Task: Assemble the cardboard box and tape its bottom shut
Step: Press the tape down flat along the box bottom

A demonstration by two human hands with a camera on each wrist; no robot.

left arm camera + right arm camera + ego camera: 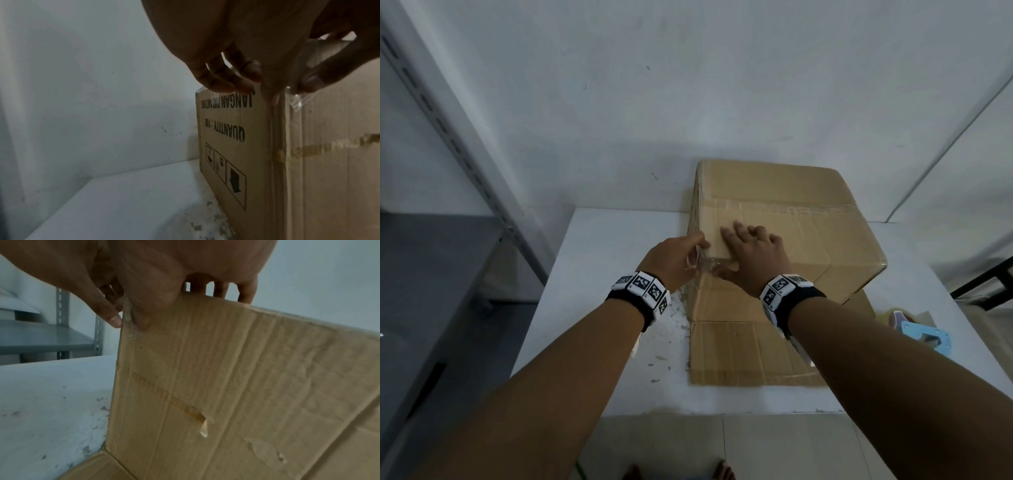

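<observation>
The box (pixel 784 236) stands upside down on the white table (pixel 619 342), its closed bottom facing up and its open-end flaps splayed flat on the table toward the person. Both hands work at the box's near left top corner. The right hand (pixel 753 253) lies flat, fingers straight and spread on the top face, its thumb pressed on the near side just under the edge. The left hand (pixel 674 260) meets it at the corner: its grip is narrow, thumb and fingers pinching a loose end of clear tape (pixel 296 100) that, in the left wrist view, curls off the cardboard just below the thumb. A strip of tape seems to run along the middle seam of the top, beyond the right hand's fingers. The step in hand looks like finishing a taped edge, folding the tape's tail over the corner and down the side. My guess is that the next move calls for the left grip to draw the tail taut and lay it on the side wall below the pinch, while the right hand holds the top flap down, then a firm rub along it. A blue tape dispenser (pixel 914 329) lies on the table well to the right of both hands.
</observation>
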